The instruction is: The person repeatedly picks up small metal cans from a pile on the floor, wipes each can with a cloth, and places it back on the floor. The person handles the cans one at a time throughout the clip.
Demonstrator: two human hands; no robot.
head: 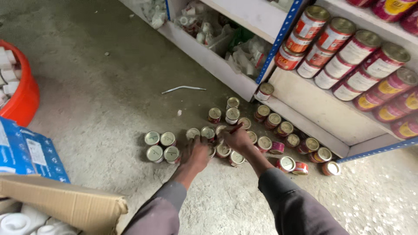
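Many small red-and-white tins with metal lids stand on the concrete floor (100,100) in front of a shelf. My left hand (198,153) reaches down onto tins in the middle of the cluster, fingers around one (193,134). My right hand (237,138) rests on neighbouring tins just to the right, fingers spread over their lids. A tidy block of several tins (162,146) sits to the left of my hands. More tins (285,129) trail right toward the shelf's foot. Whether either hand has lifted a tin cannot be told.
A white and blue shelf unit (278,37) holds rows of larger red tins (357,56) lying on their sides. A red tub (24,93) stands at far left, a blue box (26,150) and cardboard (61,200) near left. A bent white stick (183,88) lies on the floor.
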